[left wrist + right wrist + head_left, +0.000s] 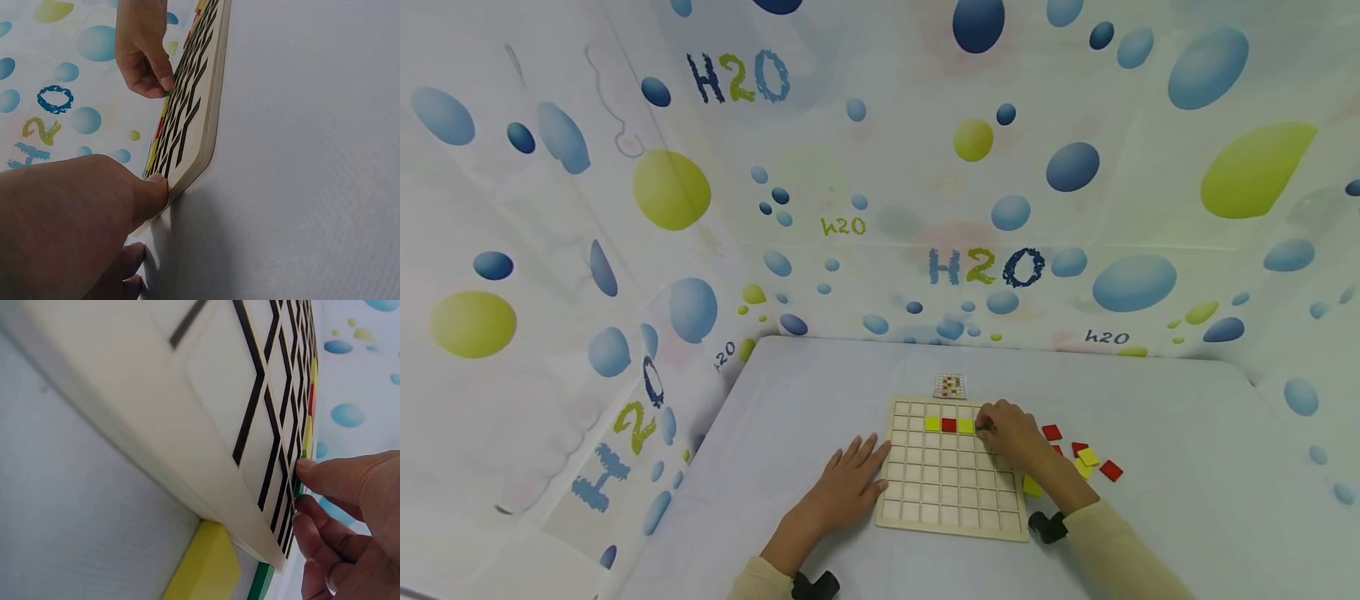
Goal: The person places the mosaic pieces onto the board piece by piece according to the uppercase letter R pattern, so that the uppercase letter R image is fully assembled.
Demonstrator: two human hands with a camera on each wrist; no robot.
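Observation:
A light wooden board (925, 477) with a grid of square cells lies on the white table. In its second row from the far edge sit a yellow tile (932, 424), a red tile (949, 425) and another yellow tile (966, 426), side by side. My right hand (1011, 433) pinches a green tile (299, 486) between thumb and fingers, right beside the last yellow one, over the same row. My left hand (848, 482) rests at the board's left edge with fingers spread; its thumb (153, 190) touches the rim.
Loose red tiles (1111, 471) and yellow tiles (1032, 486) lie scattered right of the board, partly behind my right forearm. A green tile (261, 582) lies by the board's edge. Beyond the board is a small card (950, 386) with a coloured grid pattern.

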